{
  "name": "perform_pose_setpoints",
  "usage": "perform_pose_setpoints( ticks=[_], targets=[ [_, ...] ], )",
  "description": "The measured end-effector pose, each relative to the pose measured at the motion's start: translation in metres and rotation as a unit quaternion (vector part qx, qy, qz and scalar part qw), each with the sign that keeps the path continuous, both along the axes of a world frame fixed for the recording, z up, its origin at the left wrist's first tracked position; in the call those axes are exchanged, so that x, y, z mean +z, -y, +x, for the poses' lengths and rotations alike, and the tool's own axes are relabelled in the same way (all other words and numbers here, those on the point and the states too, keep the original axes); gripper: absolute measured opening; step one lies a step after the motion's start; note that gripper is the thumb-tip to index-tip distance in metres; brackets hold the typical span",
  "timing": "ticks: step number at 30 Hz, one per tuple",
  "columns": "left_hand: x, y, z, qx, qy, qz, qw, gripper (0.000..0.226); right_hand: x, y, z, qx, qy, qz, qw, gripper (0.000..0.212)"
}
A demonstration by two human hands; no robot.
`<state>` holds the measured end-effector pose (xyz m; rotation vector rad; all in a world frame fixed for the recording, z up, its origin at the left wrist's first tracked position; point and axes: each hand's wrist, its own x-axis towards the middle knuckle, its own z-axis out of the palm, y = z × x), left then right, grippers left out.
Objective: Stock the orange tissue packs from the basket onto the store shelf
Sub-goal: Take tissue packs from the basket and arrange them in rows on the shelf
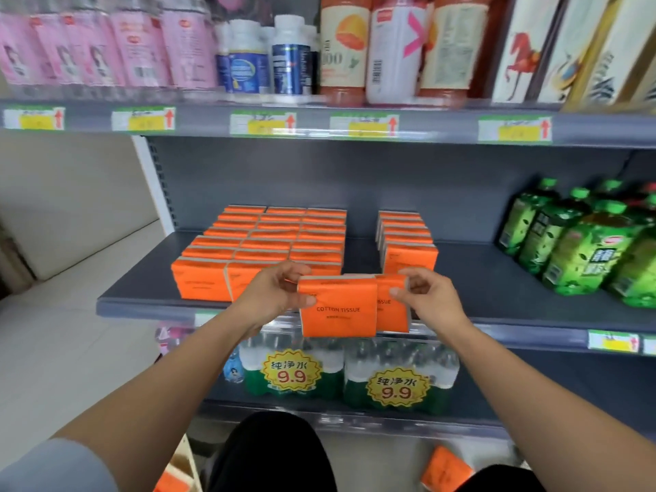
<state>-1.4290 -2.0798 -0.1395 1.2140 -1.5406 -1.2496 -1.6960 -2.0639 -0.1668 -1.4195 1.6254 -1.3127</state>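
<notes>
Head view — left grip (273, 292) and right grip (431, 296) each pinch a seemingly light, squashy orange tissue pack (337, 307) by its side edge.

Front tissue pack (337, 307) up close: thin orange plastic film, smooth, with a soft sheen. Rear tissue pack (392, 303), same slick wrap. Behind them the shelf (461, 271) is grey painted metal, matt and even. Along its edge, the price rail (514, 337) looks like clear glossy plastic. Below, water multipacks (397, 371) in shiny, wrinkled shrink film. Green bottles (575, 250): glossy plastic, bright glints. And the sleeve (53, 466), soft matt grey cloth.
</notes>
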Motion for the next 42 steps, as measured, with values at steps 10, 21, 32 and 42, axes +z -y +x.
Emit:
perform_pose_setpoints(
  ticks=[10, 21, 32, 42],
  targets=[
    [0.002, 0.041, -0.087, -0.032, 0.029, -0.033, 0.999, 0.037, -0.007, -0.004, -0.094, -0.138, 0.010, -0.015, 0.990, 0.031],
    [-0.020, 0.092, -0.160, 0.014, 0.062, -0.053, 0.997, 0.039, -0.016, 0.003, -0.163, -0.235, -0.018, -0.015, 0.972, 0.045],
    [-0.050, 0.119, -0.190, 0.021, 0.108, -0.054, 0.992, 0.039, -0.024, 0.018, -0.185, -0.223, 0.023, -0.023, 0.974, 0.037],
    [-0.056, 0.129, -0.197, 0.063, 0.124, -0.087, 0.986, 0.038, -0.028, 0.019, -0.178, -0.144, 0.065, -0.026, 0.987, 0.032]
  ],
)
